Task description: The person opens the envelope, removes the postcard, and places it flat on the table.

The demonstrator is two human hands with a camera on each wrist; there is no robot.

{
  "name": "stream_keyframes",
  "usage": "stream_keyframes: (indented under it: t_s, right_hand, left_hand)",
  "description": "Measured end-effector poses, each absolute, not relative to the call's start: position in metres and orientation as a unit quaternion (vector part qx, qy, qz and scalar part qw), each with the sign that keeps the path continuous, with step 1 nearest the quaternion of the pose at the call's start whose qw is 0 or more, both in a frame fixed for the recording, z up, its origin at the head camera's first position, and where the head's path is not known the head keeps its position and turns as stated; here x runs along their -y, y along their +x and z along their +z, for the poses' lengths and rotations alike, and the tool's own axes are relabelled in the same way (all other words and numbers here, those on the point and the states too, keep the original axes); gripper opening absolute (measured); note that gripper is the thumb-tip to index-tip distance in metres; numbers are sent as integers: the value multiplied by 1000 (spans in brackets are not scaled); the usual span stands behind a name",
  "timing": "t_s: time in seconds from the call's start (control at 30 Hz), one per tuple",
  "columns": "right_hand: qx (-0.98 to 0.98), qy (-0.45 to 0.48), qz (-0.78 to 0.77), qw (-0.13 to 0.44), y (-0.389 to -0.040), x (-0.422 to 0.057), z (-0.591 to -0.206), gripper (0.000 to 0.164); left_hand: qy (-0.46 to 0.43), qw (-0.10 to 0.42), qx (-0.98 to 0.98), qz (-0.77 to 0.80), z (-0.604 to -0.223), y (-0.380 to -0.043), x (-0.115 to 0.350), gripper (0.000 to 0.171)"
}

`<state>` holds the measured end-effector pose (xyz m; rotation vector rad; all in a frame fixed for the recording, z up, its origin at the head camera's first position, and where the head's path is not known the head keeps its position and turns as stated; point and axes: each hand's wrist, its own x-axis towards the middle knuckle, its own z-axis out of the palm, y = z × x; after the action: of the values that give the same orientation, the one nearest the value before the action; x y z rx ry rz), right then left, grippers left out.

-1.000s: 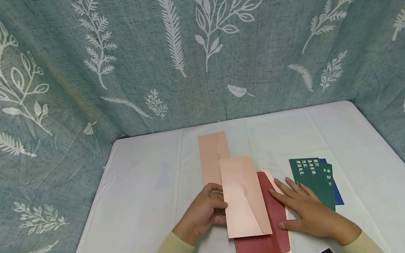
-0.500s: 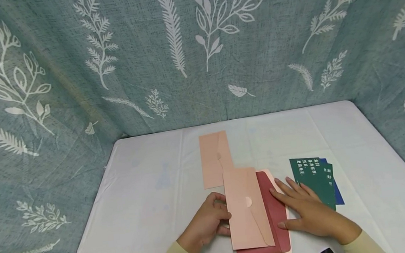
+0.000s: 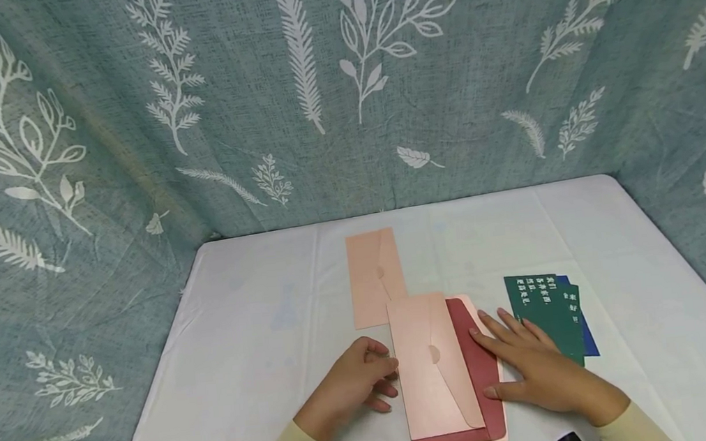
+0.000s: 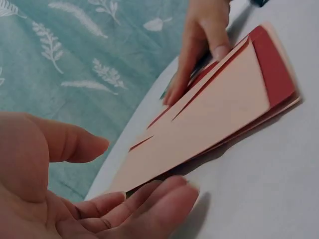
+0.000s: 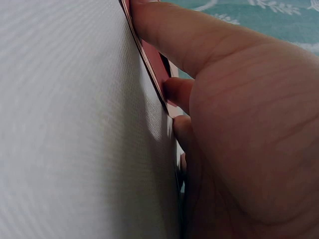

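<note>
A pale pink envelope [image 3: 427, 382] lies flap side up over a dark red envelope [image 3: 483, 377], whose right and lower edges show. Another pale pink edge sticks out from under the red one. My left hand [image 3: 351, 389] is at the pink envelope's left edge. In the left wrist view its thumb stands apart from the fingers, and the fingertips [image 4: 184, 191] are right at the envelope's edge. With fingers spread, my right hand [image 3: 539, 372] rests on the red envelope's right side. The right wrist view shows its thumb and fingers against the stack's edge.
A second pink envelope [image 3: 370, 275] lies farther back, its near right corner meeting the stack. Green cards [image 3: 544, 316] with white characters lie beyond the right hand, over a blue card [image 3: 589, 340]. The white-covered table [image 3: 256, 341] ends at a leaf-patterned teal curtain [image 3: 336, 166].
The top pink envelope has come down toward me and settled over the red one. My left hand has loosened from its edge, thumb and fingers parting. The right hand has stayed put.
</note>
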<state>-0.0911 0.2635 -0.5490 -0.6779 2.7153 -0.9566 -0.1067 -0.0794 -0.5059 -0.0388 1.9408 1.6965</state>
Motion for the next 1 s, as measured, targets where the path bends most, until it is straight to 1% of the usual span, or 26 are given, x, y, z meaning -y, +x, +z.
stream_keyframes:
  t_s: [0.07, 0.27, 0.47, 0.63, 0.73, 0.83, 0.93, 1.0]
  right_hand:
    - [-914, -228, -322, 92, -91, -264, -549, 91]
    - [-914, -226, -323, 97, -91, -264, -550, 91]
    - [-914, -225, -322, 97, -92, -264, -550, 92]
    - [-914, -225, -323, 96, -92, -265, -550, 92]
    - [-915, -226, -321, 94, -92, -264, -549, 92]
    - [-916, -227, -317, 93, -92, -265, -550, 92]
    - [-917, -228, -314, 92, -92, -265, -550, 92]
    - [-917, -228, -314, 91, -93, -265, -551, 92]
  left_hand:
    - [8, 245, -753, 611, -505, -109, 82, 39]
    - [99, 108, -833, 533, -504, -114, 82, 29]
    - [176, 54, -855, 484, -503, -116, 80, 29]
    - [270, -2, -866, 421, -507, -116, 80, 38]
    - [308, -21, -871, 383, -510, -115, 79, 46]
    - [333, -24, -880, 337, -512, -116, 79, 55]
    - [357, -5, -886, 296, -513, -116, 80, 70]
    - [368, 18, -889, 271, -515, -115, 80, 81]
